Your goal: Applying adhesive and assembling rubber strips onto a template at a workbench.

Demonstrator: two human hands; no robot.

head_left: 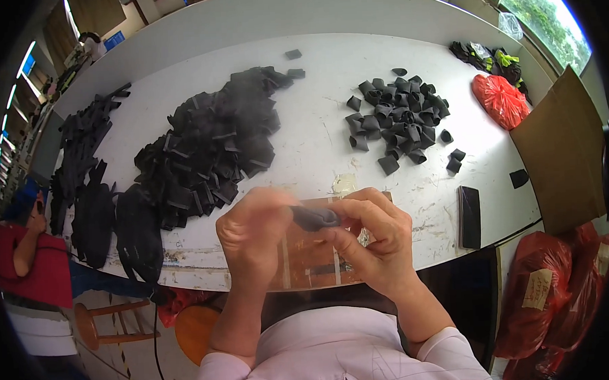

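Note:
In front of me, over the near edge of the table, my right hand (pixel 377 231) pinches a small black fabric piece (pixel 314 219), folded or curled into a loop, between thumb and fingers. My left hand (pixel 253 229) is at the loop's left end, its fingers smeared by motion, so its grip cannot be made out. Beneath both hands lies a brown board with clear tape (pixel 294 262). Beyond it to the left spreads a big heap of flat black fabric pieces (pixel 214 136). A smaller pile of curled black loops (pixel 403 114) sits to the right.
Long black strips (pixel 88 142) line the table's left side. At right are a dark rectangular block (pixel 469 217), a red plastic bag (pixel 500 100) and a cardboard sheet (pixel 564 151). Red sacks (pixel 533 295) stand below the right edge. Another person's arm (pixel 27 249) shows at left, near a wooden stool (pixel 86 326).

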